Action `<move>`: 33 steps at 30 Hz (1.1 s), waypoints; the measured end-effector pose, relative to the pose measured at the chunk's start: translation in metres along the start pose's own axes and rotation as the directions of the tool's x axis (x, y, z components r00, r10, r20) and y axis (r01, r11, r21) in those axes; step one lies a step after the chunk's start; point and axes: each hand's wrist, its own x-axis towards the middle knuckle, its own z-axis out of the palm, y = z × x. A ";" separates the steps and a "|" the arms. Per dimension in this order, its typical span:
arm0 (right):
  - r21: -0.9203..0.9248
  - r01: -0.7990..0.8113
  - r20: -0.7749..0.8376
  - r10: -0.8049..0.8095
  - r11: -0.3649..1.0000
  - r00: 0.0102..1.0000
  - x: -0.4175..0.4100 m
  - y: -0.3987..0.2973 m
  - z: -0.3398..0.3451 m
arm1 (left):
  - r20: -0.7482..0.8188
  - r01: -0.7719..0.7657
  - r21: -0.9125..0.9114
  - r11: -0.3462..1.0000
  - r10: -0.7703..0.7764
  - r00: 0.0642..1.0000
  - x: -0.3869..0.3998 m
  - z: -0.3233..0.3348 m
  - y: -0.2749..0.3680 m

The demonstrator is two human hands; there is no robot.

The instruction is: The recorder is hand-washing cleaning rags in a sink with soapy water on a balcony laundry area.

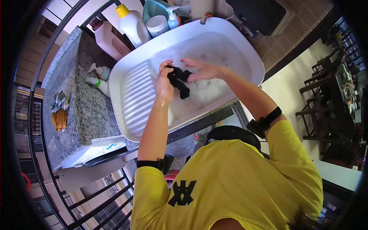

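Note:
My left hand (pixel 165 83) grips a wet, bunched black cloth (pixel 178 79), possibly a sock, above the soapy water (pixel 212 49) in a white laundry sink (pixel 115 86). One end of the cloth hangs down toward the suds. Just to its right is my right hand (pixel 205 69), fingers and thumb spread around the cloth's edge. Whether the right thumb touches the fabric is hard to tell. Wetness shines on the left hand and wrist. The sink's ridged washboard (pixel 136 97) slopes on the left side, beside my left forearm.
Behind the sink stand a pink bottle (pixel 107 38), a white bottle with a yellow cap (pixel 132 26), a lidded tub (pixel 157 26) and a pump bottle (pixel 173 20). Spray bottles (pixel 100 83) and crumpled cloths (pixel 59 119) lie left on the granite counter (pixel 92 115). A faucet (pixel 204 19) projects over the back rim.

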 end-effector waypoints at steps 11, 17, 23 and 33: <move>0.330 -0.100 -0.079 0.133 0.939 0.988 0.001 -0.003 0.000 | -0.053 0.001 0.276 0.961 0.015 0.998 -0.005 0.011 0.000; 0.620 -0.021 -0.043 0.062 0.784 0.997 -0.004 -0.016 0.007 | -0.139 0.168 0.207 0.964 -0.141 0.980 0.000 -0.007 -0.004; 0.268 0.154 -0.172 -0.111 0.951 0.979 -0.002 -0.003 0.015 | -0.069 0.063 -0.029 0.998 -0.065 0.996 0.002 -0.001 0.000; 0.697 0.046 -0.124 0.058 0.715 0.991 -0.004 -0.008 0.003 | -0.071 0.127 0.677 0.725 -0.108 0.992 -0.011 0.015 0.002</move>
